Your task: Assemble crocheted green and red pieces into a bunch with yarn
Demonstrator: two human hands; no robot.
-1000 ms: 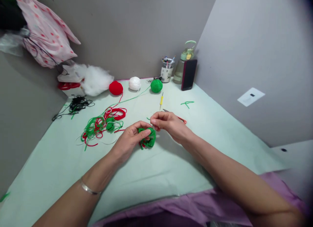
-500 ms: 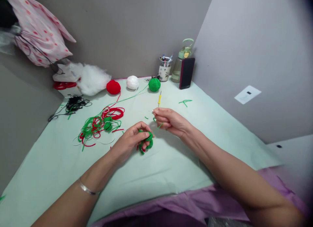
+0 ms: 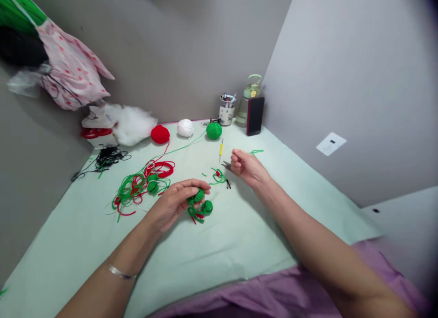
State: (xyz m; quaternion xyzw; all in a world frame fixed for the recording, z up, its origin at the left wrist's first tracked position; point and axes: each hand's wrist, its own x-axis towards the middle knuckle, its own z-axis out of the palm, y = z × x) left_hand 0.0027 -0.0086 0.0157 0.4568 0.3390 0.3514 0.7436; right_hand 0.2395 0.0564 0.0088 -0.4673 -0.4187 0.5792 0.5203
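My left hand [image 3: 173, 201] is closed on a green crochet piece [image 3: 199, 195], with the thumb over its top. Just below hang or lie another small green crochet ball [image 3: 207, 207] and a green piece with red and white stitches [image 3: 199, 216]; whether they are joined is hard to see. My right hand [image 3: 249, 168] is raised to the right, thumb and fingers pinched together. What sits in that pinch is too small to make out. Dark pointed blades [image 3: 226, 165], perhaps of scissors, show partly behind it. Left of it lies a green yarn curl with red [image 3: 219, 175].
A yellow-handled crochet hook [image 3: 221, 149] lies beyond. Red [image 3: 160, 134], white [image 3: 185, 127] and green [image 3: 214, 131] yarn balls line the wall. Tangled yarn [image 3: 137, 185] spreads on the left, near black yarn [image 3: 109, 157]. A phone [image 3: 255, 116] leans on a bottle [image 3: 242, 112].
My right hand has moved right, away from the left hand, uncovering the blades and the green curl. The crochet piece has shifted in my left hand, showing a separate green ball. The view has tilted up slightly.
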